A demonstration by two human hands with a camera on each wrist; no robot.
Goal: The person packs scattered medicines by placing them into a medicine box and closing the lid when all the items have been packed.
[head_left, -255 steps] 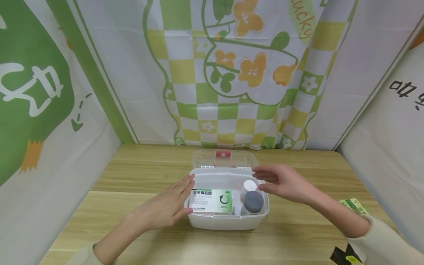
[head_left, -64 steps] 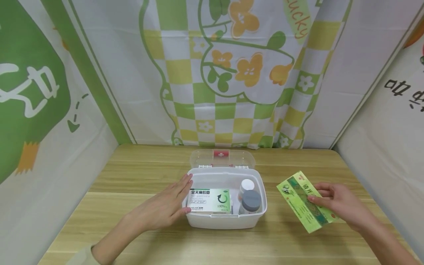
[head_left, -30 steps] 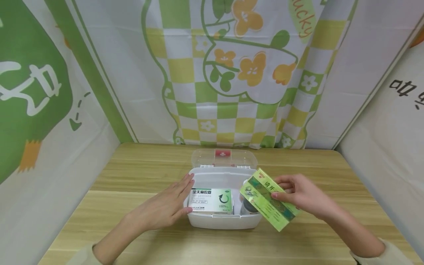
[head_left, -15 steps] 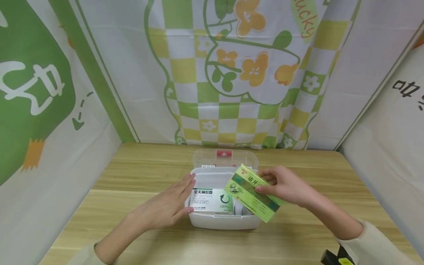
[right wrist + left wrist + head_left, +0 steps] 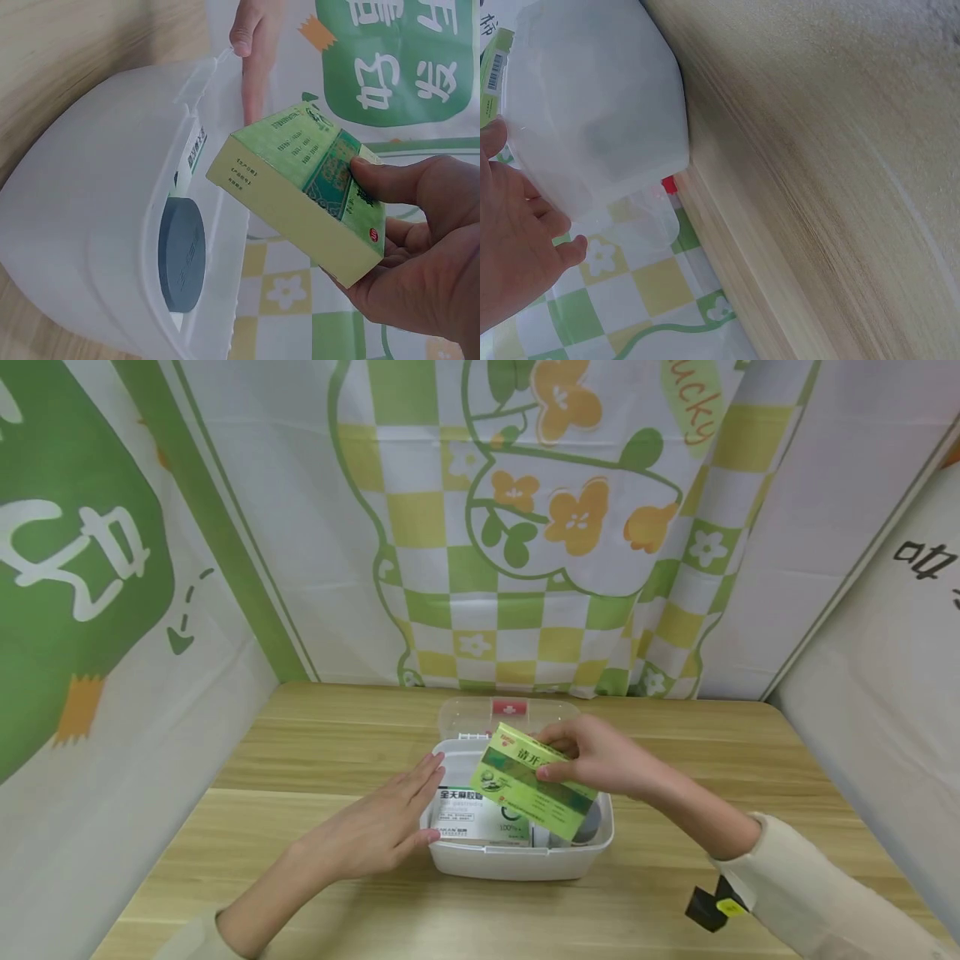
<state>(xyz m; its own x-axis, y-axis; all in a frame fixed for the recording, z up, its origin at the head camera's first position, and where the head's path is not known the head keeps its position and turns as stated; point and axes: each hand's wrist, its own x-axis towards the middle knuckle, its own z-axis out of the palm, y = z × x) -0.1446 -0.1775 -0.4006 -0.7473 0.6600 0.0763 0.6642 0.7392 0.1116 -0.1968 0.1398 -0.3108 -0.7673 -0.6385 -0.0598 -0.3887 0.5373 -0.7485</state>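
Note:
My right hand [image 5: 607, 758] pinches a yellow-green medicine box [image 5: 536, 785] between thumb and fingers. The box is tilted above the open white plastic medicine case [image 5: 517, 864]. Straight fingers of my left hand [image 5: 367, 822] rest on the left rim of the case; in the left wrist view they lie along its wall [image 5: 600, 112]. Inside the case lies a white-and-green capsule box [image 5: 472, 818], partly covered by the held box. A grey bottle cap [image 5: 182, 255] shows at the right end of the case. The white-capped bottle is hidden.
The clear lid [image 5: 468, 714] with a red cross label is hinged open behind the case. Bare wooden table [image 5: 315, 735] surrounds it. A patterned curtain [image 5: 517, 610] hangs along the back edge, with cloth walls on both sides.
My right hand has picked up the yellow-green medicine box at the right and carried it leftward over the case. My left hand has stayed on the rim.

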